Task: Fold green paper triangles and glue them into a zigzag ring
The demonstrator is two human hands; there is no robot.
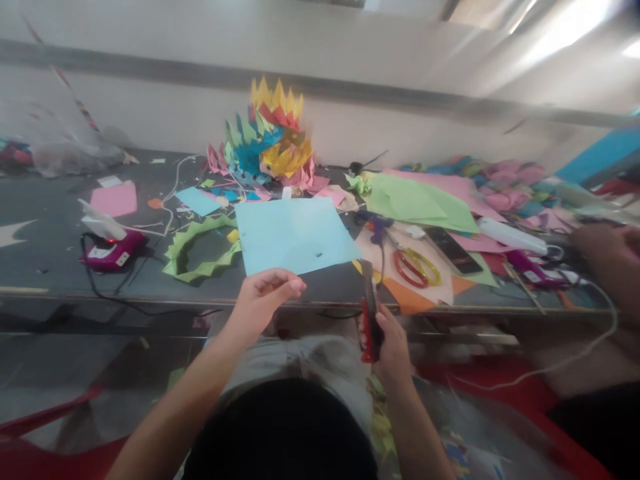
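A light blue sheet of paper (297, 233) lies on the dark table in front of me, a small dark mark on its lower part. My left hand (265, 297) is just off its near edge, thumb and fingers pinched together; whatever they may hold is too small to make out. My right hand (390, 337) grips a red-and-black tool with a grey metal end (370, 320), held upright near the sheet's right corner. Blur hides the tool's exact kind. Left of the sheet sits a green folded-paper ring (200, 248) with a pointed edge.
Several paper crowns (273, 143) are stacked at the back. Scissors (417, 267), a glue gun (377, 223), a phone (453, 250) and green sheets (420, 200) lie to the right. A purple device (114, 250) with a cord stands left. Another person's hand (607, 250) is at far right.
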